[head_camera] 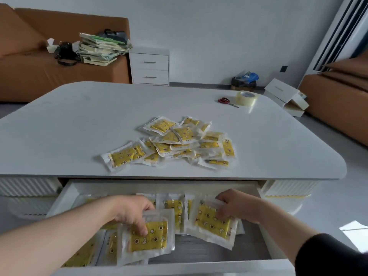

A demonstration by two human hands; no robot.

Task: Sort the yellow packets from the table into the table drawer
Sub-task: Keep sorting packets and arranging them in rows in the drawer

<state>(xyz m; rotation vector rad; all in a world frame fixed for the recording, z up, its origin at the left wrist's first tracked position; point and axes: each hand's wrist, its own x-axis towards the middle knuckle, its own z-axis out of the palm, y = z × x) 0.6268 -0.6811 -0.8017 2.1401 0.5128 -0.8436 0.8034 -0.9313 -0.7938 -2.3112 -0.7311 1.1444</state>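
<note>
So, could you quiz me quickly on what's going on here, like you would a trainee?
1. True or false: the table drawer is shut.
2. What lies beside the tape roll on the table? A) red-handled scissors B) a pen C) a cup
3. How many hands hold a yellow packet over the drawer?
Key: 1. False, it stands open. 2. A. 3. Two: the left hand holds one packet, the right hand another. A pile of packets lies on the table.
</note>
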